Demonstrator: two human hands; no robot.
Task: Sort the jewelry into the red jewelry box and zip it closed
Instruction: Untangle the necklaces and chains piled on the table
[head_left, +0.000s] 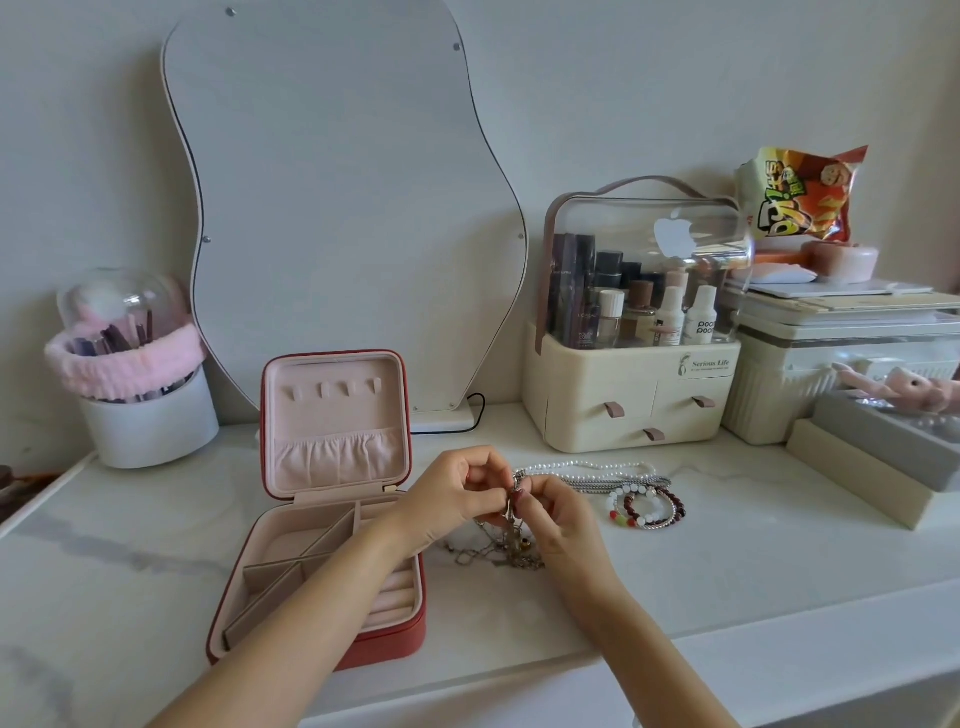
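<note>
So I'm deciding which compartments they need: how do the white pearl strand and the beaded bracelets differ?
The white pearl strand lies stretched out long, single-coloured; the beaded bracelets are small closed loops in dark red, white and green. Both rest on the white marble-look tabletop, outside the red jewelry box.

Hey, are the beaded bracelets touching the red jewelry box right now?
Apart. The head view shows the beaded bracelets lying right of both hands, with bare tabletop between them and the red jewelry box.
</note>
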